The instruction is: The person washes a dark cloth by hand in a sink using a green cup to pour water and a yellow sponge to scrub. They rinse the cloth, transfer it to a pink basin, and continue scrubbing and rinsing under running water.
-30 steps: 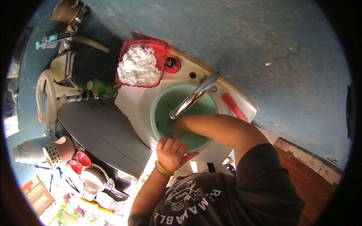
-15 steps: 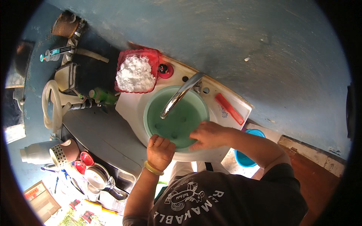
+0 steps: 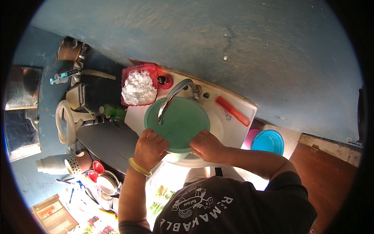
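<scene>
A round green basin (image 3: 180,150) sits in the white sink (image 3: 230,134), under the curved chrome faucet (image 3: 167,100). My left hand (image 3: 150,147) is closed on the near-left part of the basin's rim, and a yellow band circles that wrist. On the near-right rim, my right hand (image 3: 206,146) grips with bent fingers. Part of the basin's outer wall shows below the near rim, between my hands. Its inside looks evenly green and smooth; I cannot tell how much liquid is there.
A red basket (image 3: 153,73) of white clumpy material (image 3: 138,88) stands at the sink's back left. A red comb (image 3: 232,111) lies on the right ledge. A blue bucket (image 3: 269,142) is at lower right. Cups and dishes (image 3: 105,183) crowd the lower left, beside a grey surface (image 3: 105,142).
Both hands have closed on the basin's near rim; the right one was loosely open over it before. The round marks inside the basin no longer show. The whole view has shifted somewhat.
</scene>
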`<action>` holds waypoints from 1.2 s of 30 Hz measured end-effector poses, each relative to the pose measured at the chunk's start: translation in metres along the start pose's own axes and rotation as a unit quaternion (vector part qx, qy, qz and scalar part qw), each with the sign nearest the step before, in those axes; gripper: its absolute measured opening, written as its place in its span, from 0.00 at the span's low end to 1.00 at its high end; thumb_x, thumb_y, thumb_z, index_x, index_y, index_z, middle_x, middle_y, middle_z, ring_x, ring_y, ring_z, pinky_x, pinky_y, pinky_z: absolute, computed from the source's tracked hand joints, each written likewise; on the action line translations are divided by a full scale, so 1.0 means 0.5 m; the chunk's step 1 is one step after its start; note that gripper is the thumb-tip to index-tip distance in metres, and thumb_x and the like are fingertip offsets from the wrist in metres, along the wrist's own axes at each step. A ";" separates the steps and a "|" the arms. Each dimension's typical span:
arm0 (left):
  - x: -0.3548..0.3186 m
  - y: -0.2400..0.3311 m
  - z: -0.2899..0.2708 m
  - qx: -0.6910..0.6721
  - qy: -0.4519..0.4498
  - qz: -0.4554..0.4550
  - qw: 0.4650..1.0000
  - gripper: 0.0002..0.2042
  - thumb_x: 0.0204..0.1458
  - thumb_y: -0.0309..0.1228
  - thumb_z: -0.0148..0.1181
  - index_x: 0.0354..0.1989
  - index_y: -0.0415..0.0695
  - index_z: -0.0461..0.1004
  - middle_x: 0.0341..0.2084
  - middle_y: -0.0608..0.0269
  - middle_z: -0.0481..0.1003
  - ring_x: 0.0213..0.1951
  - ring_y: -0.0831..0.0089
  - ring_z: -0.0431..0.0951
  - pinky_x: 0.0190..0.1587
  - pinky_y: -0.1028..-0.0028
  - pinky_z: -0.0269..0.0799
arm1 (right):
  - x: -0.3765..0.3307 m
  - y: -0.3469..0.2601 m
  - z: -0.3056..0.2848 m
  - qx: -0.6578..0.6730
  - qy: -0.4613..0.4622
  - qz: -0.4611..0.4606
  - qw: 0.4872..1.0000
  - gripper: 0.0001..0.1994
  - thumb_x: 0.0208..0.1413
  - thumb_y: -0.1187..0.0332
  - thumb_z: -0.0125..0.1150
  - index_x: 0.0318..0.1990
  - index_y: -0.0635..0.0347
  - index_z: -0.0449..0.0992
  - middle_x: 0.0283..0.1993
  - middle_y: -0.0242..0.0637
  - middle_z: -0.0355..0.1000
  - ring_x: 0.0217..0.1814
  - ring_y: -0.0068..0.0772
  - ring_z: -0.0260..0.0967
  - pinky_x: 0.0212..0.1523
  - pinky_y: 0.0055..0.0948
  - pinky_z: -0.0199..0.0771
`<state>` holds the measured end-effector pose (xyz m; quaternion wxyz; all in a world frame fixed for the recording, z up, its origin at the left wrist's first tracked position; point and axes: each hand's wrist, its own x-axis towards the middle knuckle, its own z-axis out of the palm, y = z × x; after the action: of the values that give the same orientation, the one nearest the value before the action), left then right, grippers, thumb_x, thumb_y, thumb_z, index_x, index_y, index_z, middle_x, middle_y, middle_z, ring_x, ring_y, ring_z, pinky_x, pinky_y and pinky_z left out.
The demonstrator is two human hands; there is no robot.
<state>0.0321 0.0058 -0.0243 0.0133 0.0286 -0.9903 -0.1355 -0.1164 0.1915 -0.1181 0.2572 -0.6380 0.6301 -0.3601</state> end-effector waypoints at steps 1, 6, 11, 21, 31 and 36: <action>0.003 -0.004 -0.008 0.005 -0.016 0.007 1.000 0.10 0.31 0.27 0.66 0.24 0.49 0.73 0.24 0.70 0.73 0.35 0.69 0.74 0.53 0.65 0.66 | 0.000 -0.009 -0.001 0.024 0.018 0.004 1.000 0.08 0.46 0.70 0.64 0.33 0.57 0.72 0.35 0.39 0.73 0.44 0.47 0.70 0.47 0.41 0.66; 0.037 -0.002 -0.058 0.018 -0.085 0.036 0.996 0.09 0.32 0.28 0.68 0.24 0.50 0.74 0.23 0.71 0.73 0.35 0.70 0.74 0.53 0.66 0.65 | 0.000 -0.039 0.021 0.110 0.088 0.031 0.990 0.09 0.47 0.70 0.64 0.36 0.59 0.74 0.38 0.42 0.74 0.46 0.52 0.69 0.47 0.48 0.67; 0.059 0.001 -0.085 0.057 -0.131 0.070 0.987 0.10 0.30 0.29 0.69 0.22 0.51 0.73 0.20 0.72 0.72 0.34 0.71 0.75 0.53 0.68 0.64 | -0.005 -0.062 0.055 0.183 0.124 0.054 0.974 0.09 0.48 0.70 0.64 0.37 0.57 0.74 0.40 0.43 0.72 0.47 0.51 0.68 0.48 0.47 0.66; 0.092 0.010 -0.108 0.144 -0.203 0.107 0.963 0.05 0.37 0.29 0.65 0.20 0.52 0.74 0.20 0.71 0.74 0.34 0.73 0.75 0.51 0.70 0.65 | 0.004 -0.067 0.130 0.286 0.189 0.057 0.938 0.07 0.53 0.69 0.62 0.38 0.57 0.73 0.37 0.41 0.71 0.44 0.51 0.66 0.49 0.46 0.61; 0.102 0.003 -0.083 0.155 -0.192 0.127 0.961 0.03 0.39 0.29 0.63 0.20 0.52 0.75 0.18 0.70 0.74 0.33 0.72 0.75 0.50 0.69 0.63 | 0.000 -0.046 0.159 0.308 0.192 0.067 0.930 0.10 0.54 0.65 0.61 0.41 0.59 0.73 0.39 0.42 0.72 0.46 0.51 0.67 0.47 0.44 0.64; 0.122 0.012 -0.092 0.177 -0.285 0.092 0.937 0.02 0.40 0.30 0.63 0.20 0.52 0.77 0.18 0.69 0.76 0.34 0.71 0.77 0.48 0.68 0.62 | 0.006 -0.048 0.159 0.394 0.153 0.103 0.900 0.11 0.54 0.64 0.60 0.40 0.61 0.73 0.38 0.43 0.71 0.45 0.50 0.66 0.47 0.42 0.64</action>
<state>-0.0274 -0.0042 0.0228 -0.2627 -0.1009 -0.9587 0.0415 -0.0394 0.1802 -0.1475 0.4236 -0.3526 0.5307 -0.6440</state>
